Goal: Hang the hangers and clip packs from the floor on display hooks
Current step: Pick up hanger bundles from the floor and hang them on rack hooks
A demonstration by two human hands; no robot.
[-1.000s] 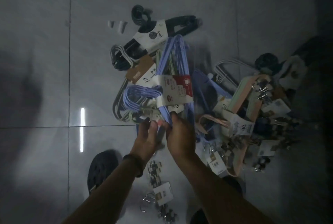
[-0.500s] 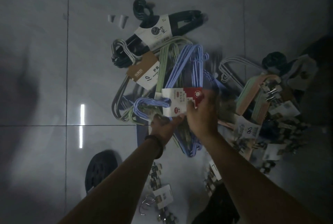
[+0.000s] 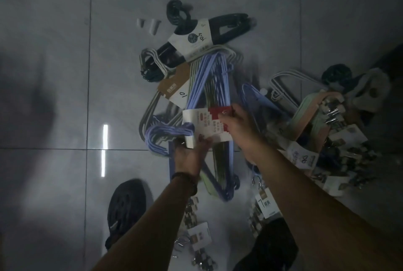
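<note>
A bundle of purple hangers (image 3: 214, 78) with a white and red paper label (image 3: 205, 123) lies over the pile on the grey tiled floor. My left hand (image 3: 190, 155) grips the bundle at the label's lower edge, beside its purple hooks (image 3: 165, 134). My right hand (image 3: 237, 124) pinches the red end of the label. Under the bundle lie green-grey hangers with a brown label (image 3: 173, 89) and a dark hanger pack (image 3: 218, 28). Clip packs (image 3: 197, 235) with white cards lie by my arms.
More hanger bundles and clip packs (image 3: 327, 122) are heaped at the right. Another carded clip pack (image 3: 265, 203) lies under my right forearm. My dark shoe (image 3: 126, 207) stands at lower left. Two small white pieces (image 3: 150, 25) lie on the bare tiles (image 3: 54, 74) at upper left.
Both hands lifted the purple bundle and shifted it right. My right hand moved from the bundle's lower end up to the label's red end.
</note>
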